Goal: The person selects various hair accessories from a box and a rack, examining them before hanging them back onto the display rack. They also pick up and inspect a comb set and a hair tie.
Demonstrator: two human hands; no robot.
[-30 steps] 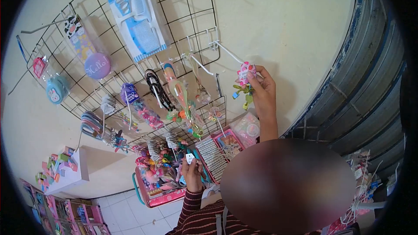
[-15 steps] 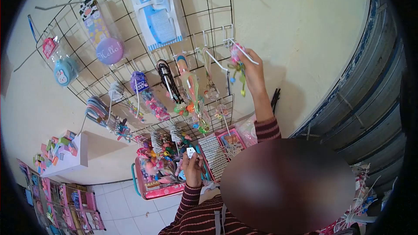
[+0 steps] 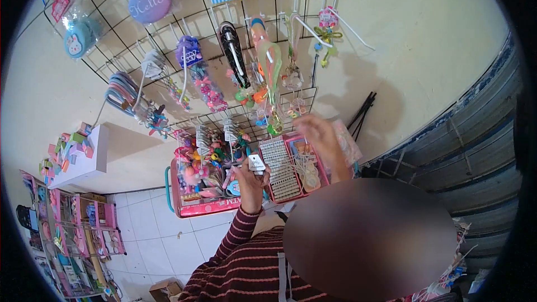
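My left hand (image 3: 251, 188) is closed on a white hang card (image 3: 256, 164) with a small hole in it, held in front of the pink basket; what lies under the card is hidden by my fingers. My right hand (image 3: 319, 137), a little blurred, is stretched out with fingers apart and nothing in it, just right of the hanging green and clear strap (image 3: 272, 78). Above it, a charm with a pink card (image 3: 328, 18) and green bow hangs from the white hook at the rack's right end.
The black wire rack (image 3: 184, 19) holds several hair accessories on protruding white hooks. Below it stand a pink basket (image 3: 210, 207) of colourful trinkets and a pink tray with rows of beads (image 3: 279, 169). A white wall shelf (image 3: 92, 159) is left, a grey metal shutter (image 3: 447, 145) right.
My right hand has let go of the pink and green charm and come down towards the tray. The charm now hangs on the hook. The view has tipped downward; my left hand keeps the card.
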